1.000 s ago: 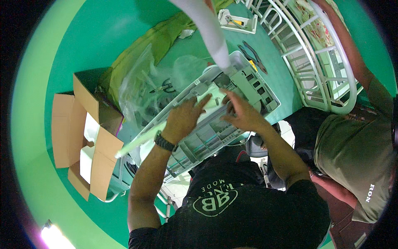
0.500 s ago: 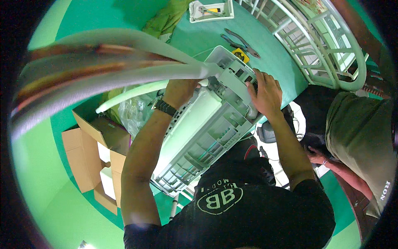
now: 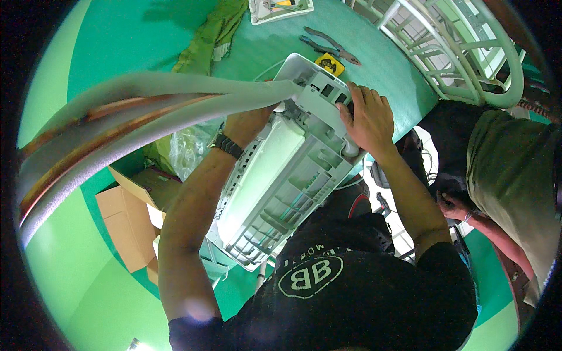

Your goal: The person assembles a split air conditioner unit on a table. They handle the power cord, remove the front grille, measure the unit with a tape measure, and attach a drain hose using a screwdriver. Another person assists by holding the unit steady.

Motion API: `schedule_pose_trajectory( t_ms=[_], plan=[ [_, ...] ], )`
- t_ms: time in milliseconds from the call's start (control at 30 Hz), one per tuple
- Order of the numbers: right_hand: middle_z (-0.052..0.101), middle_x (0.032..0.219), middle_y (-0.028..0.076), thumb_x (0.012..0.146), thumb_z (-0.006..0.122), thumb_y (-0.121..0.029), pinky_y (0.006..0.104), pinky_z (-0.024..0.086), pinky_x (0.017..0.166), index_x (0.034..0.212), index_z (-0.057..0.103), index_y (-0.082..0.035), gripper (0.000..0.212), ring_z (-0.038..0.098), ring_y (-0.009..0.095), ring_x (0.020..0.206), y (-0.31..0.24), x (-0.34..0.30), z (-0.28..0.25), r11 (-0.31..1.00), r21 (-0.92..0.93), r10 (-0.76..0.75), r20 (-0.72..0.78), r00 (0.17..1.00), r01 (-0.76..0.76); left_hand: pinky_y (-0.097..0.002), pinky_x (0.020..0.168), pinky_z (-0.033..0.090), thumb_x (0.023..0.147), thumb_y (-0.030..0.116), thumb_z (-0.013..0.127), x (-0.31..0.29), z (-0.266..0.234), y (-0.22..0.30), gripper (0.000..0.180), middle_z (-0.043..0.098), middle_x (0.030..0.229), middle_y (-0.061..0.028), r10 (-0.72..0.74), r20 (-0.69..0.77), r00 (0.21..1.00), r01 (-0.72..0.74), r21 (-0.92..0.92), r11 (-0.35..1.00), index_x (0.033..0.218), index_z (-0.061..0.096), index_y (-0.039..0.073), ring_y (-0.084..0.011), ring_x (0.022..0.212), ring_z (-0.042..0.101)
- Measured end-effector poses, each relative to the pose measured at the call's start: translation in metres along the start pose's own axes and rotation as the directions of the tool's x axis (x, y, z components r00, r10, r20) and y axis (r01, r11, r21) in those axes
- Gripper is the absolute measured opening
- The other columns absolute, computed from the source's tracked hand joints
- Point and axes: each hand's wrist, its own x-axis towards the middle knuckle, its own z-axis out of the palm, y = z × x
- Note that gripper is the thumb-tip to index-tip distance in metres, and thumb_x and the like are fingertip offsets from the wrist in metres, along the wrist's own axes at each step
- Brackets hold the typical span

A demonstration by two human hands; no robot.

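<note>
A white air conditioner indoor unit (image 3: pixel 316 169) lies slantwise in front of me, its ribbed back facing up. From its far end a bundle of pipes in grey foam sleeves (image 3: pixel 257 93) sweeps left, with bare copper showing through slits. My left hand (image 3: pixel 249 124), below a dark wristwatch, reaches under the bundle at the unit's left side; its fingers are mostly hidden. Around the far right corner of the unit my right hand (image 3: pixel 372 120) is closed, thumb on the back panel and fingers over the edge.
Beyond the unit lie pliers (image 3: pixel 332 45), a yellow tape measure (image 3: pixel 329 64) and a white tray (image 3: pixel 281 14) of tools. An open cardboard box (image 3: pixel 126 225) and clear plastic bag (image 3: pixel 190 152) are left. White metal rails (image 3: pixel 445 70) and another person's arm (image 3: pixel 497 237) are right.
The pipe bundle has swung lower on the left and its sleeves sit closer together. The view has shifted slightly. Both hands stay at the unit's far end.
</note>
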Motion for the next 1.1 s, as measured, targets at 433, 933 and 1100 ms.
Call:
schedule_pose_trajectory(
  t_ms=[433,933,1100],
  plan=[
    [0.065,0.107,0.013,0.09,0.066,-0.033,0.0409,0.046,0.081,0.13,0.055,-0.003,0.051,0.061,0.028,0.095,-0.002,0.0,-0.004,1.0,0.003,0.019,0.034,0.999,-0.019,-0.045,0.094,0.05,0.096,0.023,0.058,-0.011,0.011,0.001,0.036,0.065,0.122,-0.0084,0.055,-0.031,0.998,-0.053,0.082,0.995,0.132,0.062,0.019,-0.0307,0.105,0.064],
    [0.065,0.109,0.013,0.091,0.065,-0.033,0.0399,0.045,0.083,0.13,0.056,-0.001,0.051,0.061,0.027,0.095,0.003,-0.002,-0.001,0.999,0.033,0.015,0.0,1.0,-0.015,-0.0383,0.069,0.052,0.098,0.025,0.06,0.015,0.002,0.003,0.021,0.068,0.094,-0.0066,-0.11,0.204,0.973,0.178,-0.354,0.918,0.114,0.066,0.012,-0.0225,0.078,0.066],
    [0.064,0.108,0.013,0.092,0.065,-0.035,0.0403,0.045,0.083,0.129,0.056,-0.001,0.051,0.061,0.027,0.097,0.001,-0.003,0.0,0.999,0.054,0.004,-0.006,1.0,-0.003,-0.0411,0.07,0.052,0.091,0.022,0.065,0.012,0.037,-0.011,0.025,0.068,0.096,-0.0092,-0.257,0.245,0.935,0.355,-0.693,0.628,0.114,0.065,0.013,-0.0265,0.08,0.066]
  ],
)
